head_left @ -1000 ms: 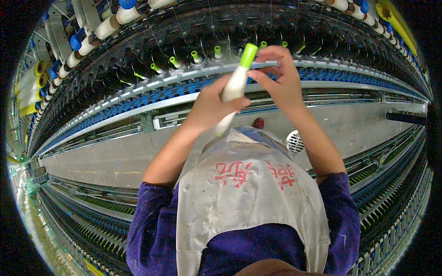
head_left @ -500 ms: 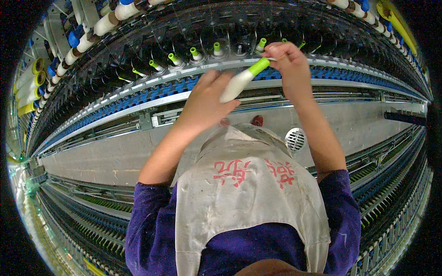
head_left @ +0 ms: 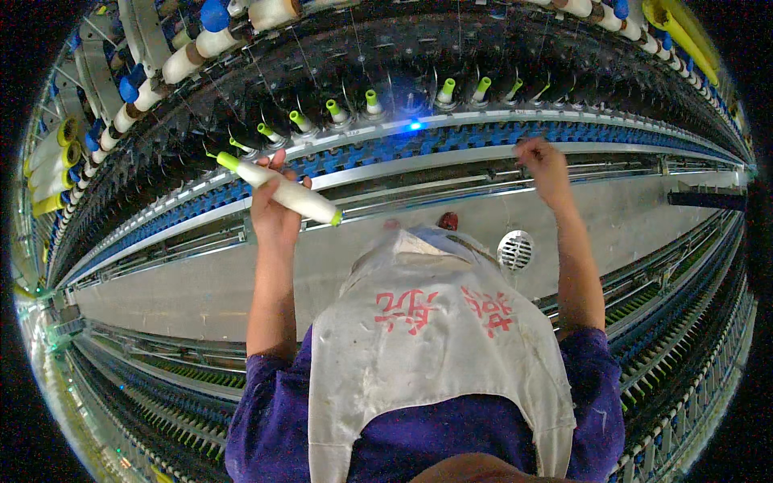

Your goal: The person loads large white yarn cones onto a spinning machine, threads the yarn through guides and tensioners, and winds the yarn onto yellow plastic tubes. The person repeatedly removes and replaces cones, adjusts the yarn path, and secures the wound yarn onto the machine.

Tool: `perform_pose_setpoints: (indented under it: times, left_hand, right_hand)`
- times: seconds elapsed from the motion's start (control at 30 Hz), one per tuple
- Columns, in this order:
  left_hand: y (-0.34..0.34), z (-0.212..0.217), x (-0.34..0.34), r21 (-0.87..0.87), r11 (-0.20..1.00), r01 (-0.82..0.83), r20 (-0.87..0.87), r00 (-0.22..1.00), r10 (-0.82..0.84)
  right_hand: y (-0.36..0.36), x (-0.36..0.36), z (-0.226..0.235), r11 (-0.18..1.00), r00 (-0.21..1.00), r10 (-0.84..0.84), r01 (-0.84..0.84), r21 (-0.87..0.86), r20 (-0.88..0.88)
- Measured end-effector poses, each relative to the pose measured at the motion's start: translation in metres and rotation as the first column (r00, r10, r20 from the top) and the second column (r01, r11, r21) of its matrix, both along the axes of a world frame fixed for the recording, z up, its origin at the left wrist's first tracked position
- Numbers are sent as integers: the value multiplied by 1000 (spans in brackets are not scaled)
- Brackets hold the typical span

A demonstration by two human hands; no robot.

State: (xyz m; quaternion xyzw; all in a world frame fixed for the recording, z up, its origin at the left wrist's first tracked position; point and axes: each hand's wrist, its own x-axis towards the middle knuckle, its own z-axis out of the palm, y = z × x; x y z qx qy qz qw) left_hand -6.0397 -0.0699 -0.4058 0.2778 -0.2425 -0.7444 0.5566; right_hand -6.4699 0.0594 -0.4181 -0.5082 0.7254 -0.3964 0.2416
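Bobbin [head_left: 295,194] slants in the left hand [head_left: 274,219], whose fingers grasp its middle, in front of the rail [head_left: 362,171]. Well apart, I see the right hand [head_left: 547,169], fingers curled; I cannot tell whether they pinch anything. Blue light [head_left: 415,125] glows between.

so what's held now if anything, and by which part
The left grip holds a white bobbin around its middle; whether the curled right grip holds anything can't be told.

The bobbin [head_left: 302,199] lies left of the apron [head_left: 435,354], the grate [head_left: 515,250] right.
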Motion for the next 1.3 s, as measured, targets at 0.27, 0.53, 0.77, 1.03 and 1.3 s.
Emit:
perform_pose_setpoints:
  times: [0.27,0.53,0.77,1.03,1.3]
  left_hand:
    - [-9,63,-45,-123,905,408,119,911,-395]
    - [-5,68,-58,-41,928,370,157,920,-360]
    - [0,72,-90,-142,894,425,-4,903,-430]
    - [1,79,-125,-116,723,681,191,730,-657]
    - [6,81,-143,-103,667,738,258,667,-699]
  right_hand:
    - [-3,-16,-13,998,965,36,-47,-37,-261]
    - [52,-73,-49,984,951,-109,144,105,-290]
    - [77,-67,-82,964,946,-107,174,200,-307]
    - [22,7,4,996,992,-49,57,-65,113]
    - [-51,102,106,860,869,414,-471,-197,-271]
